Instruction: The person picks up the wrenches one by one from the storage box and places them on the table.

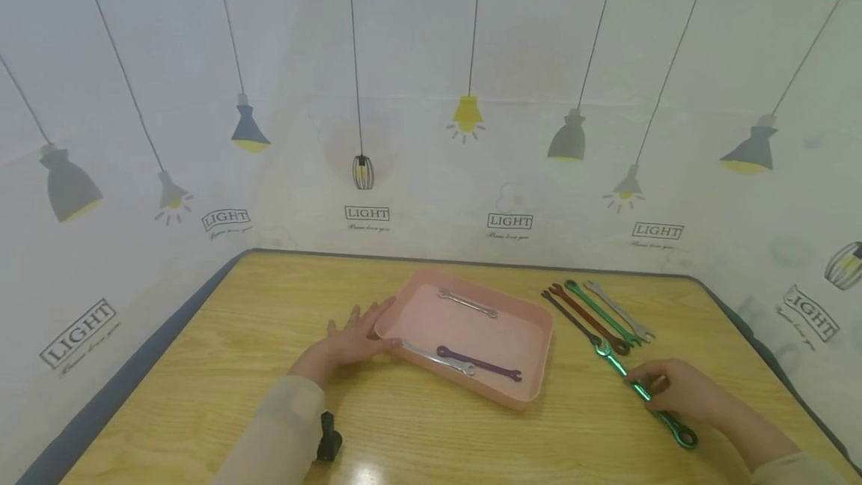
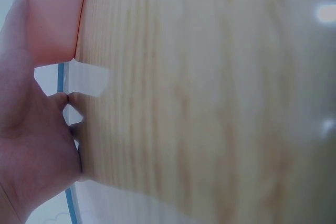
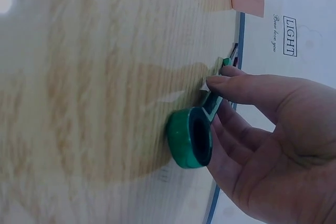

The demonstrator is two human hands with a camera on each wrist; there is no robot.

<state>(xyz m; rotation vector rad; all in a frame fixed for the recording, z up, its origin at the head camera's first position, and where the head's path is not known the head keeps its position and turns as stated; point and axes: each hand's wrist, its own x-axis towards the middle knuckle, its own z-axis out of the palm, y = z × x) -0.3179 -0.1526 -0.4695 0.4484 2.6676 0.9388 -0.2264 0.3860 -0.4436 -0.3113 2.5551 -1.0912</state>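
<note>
My right hand (image 1: pixel 680 392) pinches a shiny green combination wrench (image 1: pixel 663 416) by the middle of its shaft, between thumb and fingers. In the right wrist view the wrench's ring end (image 3: pixel 190 138) points toward the camera, over the wooden table. Its open end lies right by the tip of a dark wrench (image 1: pixel 571 317). My left hand (image 1: pixel 353 339) rests with spread fingers at the left corner of a pink tray (image 1: pixel 547 343), thumb along the rim. Inside the tray are two silver wrenches (image 1: pixel 468 304) and a purple wrench (image 1: pixel 480 364).
Right of the tray lie a red-brown wrench (image 1: pixel 587 319), another green wrench (image 1: pixel 601 311) and a silver wrench (image 1: pixel 619 312), side by side. A small black object (image 1: pixel 328 438) stands near my left forearm. A lamp-printed curtain (image 1: pixel 431 171) surrounds the table (image 1: pixel 269 305).
</note>
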